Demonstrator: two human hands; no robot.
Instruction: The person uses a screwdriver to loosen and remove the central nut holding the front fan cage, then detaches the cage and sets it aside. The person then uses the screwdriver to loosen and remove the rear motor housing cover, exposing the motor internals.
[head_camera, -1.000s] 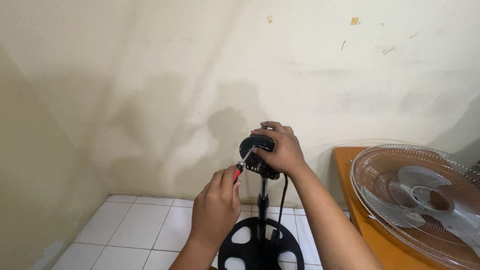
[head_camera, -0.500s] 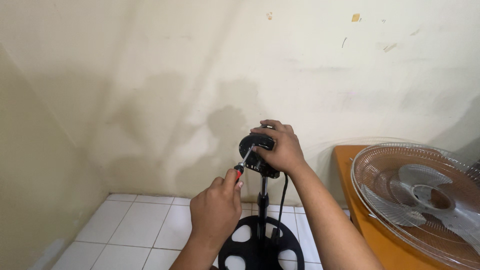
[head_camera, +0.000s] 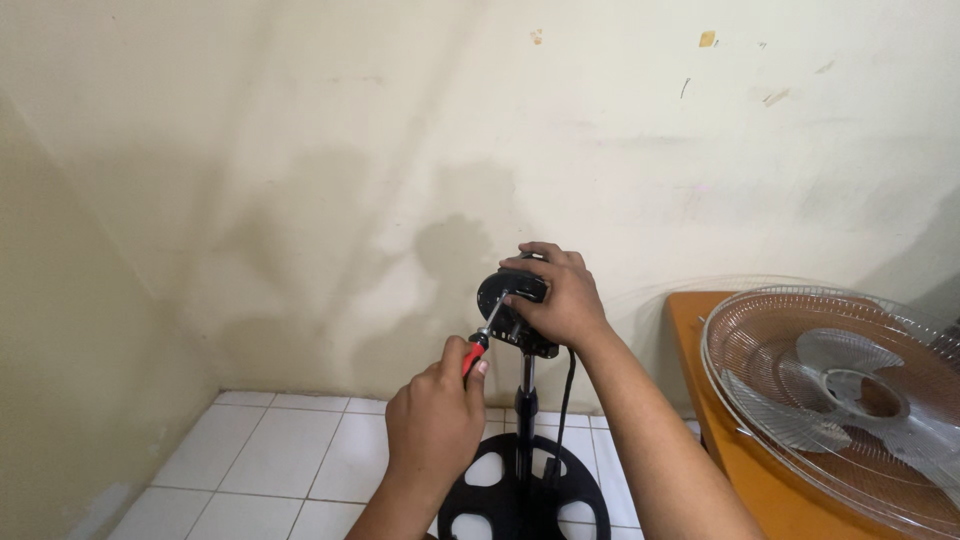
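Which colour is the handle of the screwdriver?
Red and black; the screwdriver handle shows above the left hand in the head view.

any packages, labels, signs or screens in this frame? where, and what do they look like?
None in view. No package, label, sign or screen shows on the wall, the orange table or the black fan motor head. Only small marks and bits of tape high on the wall.

I note a screwdriver (head_camera: 482, 336) with a bright metal shaft and glossy red plastic grip. The motor housing (head_camera: 512, 310) and round stand base (head_camera: 522, 488) look matt black. The fan guard (head_camera: 830, 395) is shiny wire; the bench (head_camera: 735, 450) is smooth orange wood. Floor tiles (head_camera: 290, 450) are glossy white.
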